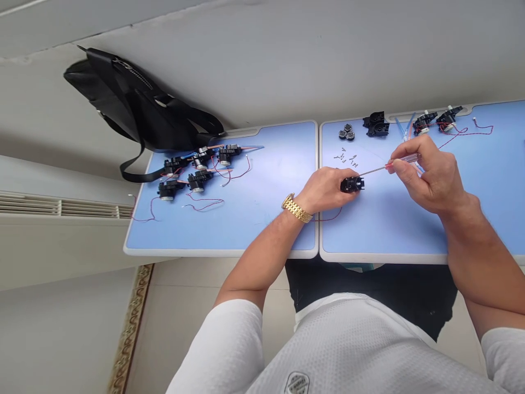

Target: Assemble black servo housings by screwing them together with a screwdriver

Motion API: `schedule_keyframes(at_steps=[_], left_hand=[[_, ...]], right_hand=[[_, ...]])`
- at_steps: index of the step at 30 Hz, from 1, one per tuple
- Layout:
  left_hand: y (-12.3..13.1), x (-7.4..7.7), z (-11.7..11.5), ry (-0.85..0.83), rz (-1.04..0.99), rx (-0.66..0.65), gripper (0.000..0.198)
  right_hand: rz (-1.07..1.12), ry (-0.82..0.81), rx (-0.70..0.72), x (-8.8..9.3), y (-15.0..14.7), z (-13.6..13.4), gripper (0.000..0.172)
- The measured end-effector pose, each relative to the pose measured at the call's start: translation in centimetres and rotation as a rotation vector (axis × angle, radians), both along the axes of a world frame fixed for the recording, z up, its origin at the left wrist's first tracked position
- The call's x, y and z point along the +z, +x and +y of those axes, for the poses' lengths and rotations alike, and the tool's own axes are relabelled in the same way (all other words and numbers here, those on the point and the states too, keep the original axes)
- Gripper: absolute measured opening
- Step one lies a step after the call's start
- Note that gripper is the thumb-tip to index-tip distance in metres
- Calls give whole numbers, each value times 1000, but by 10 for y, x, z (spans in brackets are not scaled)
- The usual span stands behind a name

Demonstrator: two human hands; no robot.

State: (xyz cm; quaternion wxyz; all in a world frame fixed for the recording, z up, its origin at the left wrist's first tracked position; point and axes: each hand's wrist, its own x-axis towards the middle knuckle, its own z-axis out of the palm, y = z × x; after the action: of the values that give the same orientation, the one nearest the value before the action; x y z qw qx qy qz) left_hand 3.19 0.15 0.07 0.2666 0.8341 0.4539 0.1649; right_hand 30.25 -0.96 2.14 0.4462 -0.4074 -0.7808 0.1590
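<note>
My left hand, with a gold watch on its wrist, is closed around a small black plastic assembly above the right-hand table. In my right hand is a screwdriver with a clear and red handle, pinched between thumb and fingers. Its thin shaft slants left and its tip meets the upper edge of the black assembly or lies just behind it; I cannot tell which. A red wire trails on the table below my left hand. Small screws lie scattered just beyond that hand.
Round dark parts and black plastic shells lie at the back. Two wired assemblies are at the back right. Several similar assemblies sit on the left table. A black bag leans against the wall.
</note>
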Motion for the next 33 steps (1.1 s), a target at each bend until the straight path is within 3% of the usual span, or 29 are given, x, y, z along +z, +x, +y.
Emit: schedule_keyframes(at_steps=[8, 18, 25, 33], left_hand=[[1, 4, -2, 4, -22, -4, 31], [-3, 0, 2, 29, -32, -1, 31], [-5, 0, 1, 22, -57, 15, 29], [-7, 2, -2, 27, -77, 17, 27]], right_hand=[[6, 19, 18, 9, -2, -5, 2], [42, -31, -14, 7, -4, -6, 23], [67, -26, -38, 6, -3, -2, 11], [-13, -47, -49, 7, -3, -5, 34]])
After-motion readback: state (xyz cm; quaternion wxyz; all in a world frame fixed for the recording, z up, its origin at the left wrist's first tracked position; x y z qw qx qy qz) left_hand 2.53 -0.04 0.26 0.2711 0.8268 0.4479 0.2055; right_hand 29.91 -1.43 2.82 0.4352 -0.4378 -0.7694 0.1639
